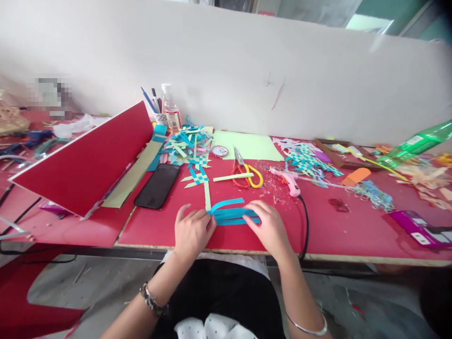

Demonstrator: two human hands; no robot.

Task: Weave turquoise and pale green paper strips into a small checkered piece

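Several blue paper strips (pixel 228 219) lie side by side at the table's front edge, the top one bowed up. My left hand (pixel 194 230) is closed on their left ends, where a pale green paper strip (pixel 207 197) sticks out upward. Thumb and fingers of my right hand (pixel 266 223) pinch the strips near their right ends. A loose pale green strip (pixel 226 177) rests beyond them, across the handles of the scissors (pixel 243 169). Small woven blue and green paper pieces (pixel 199 178) lie just past my left hand.
A black phone (pixel 157 186) and an upright red board (pixel 95 160) stand to the left. Cut strips (pixel 189 143) pile up behind, near a bottle (pixel 172 113). A pink glue gun (pixel 288 180) with a black cord lies right, before more woven pieces (pixel 307 160).
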